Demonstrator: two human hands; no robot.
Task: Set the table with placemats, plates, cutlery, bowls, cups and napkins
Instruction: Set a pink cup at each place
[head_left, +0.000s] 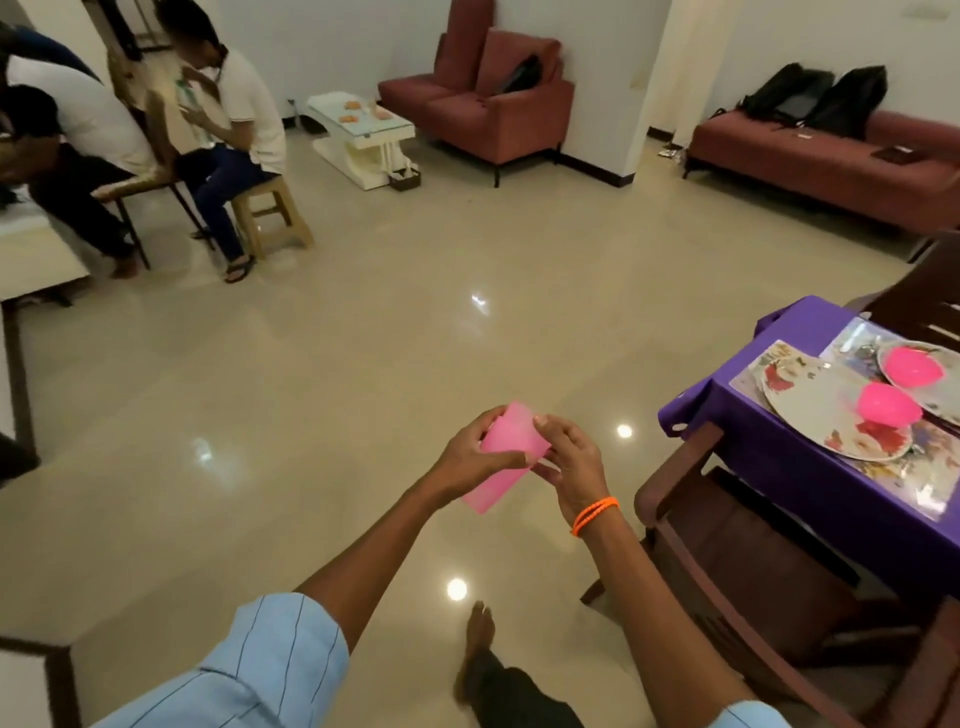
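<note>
Glossy floor (363, 364) below; both hands, left hand (470, 457) and right hand (571, 467), fingers wrapped round pink cups (506, 457): light, stiff plastic, probably slippery, best gripped mid-wall.

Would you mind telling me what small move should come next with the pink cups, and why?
Probably pull one cup free. Both hands, left hand and right hand, grip what looks like stacked pink cups over the floor, while the table to the right already holds plates and pink bowls but no cup in view.
</note>
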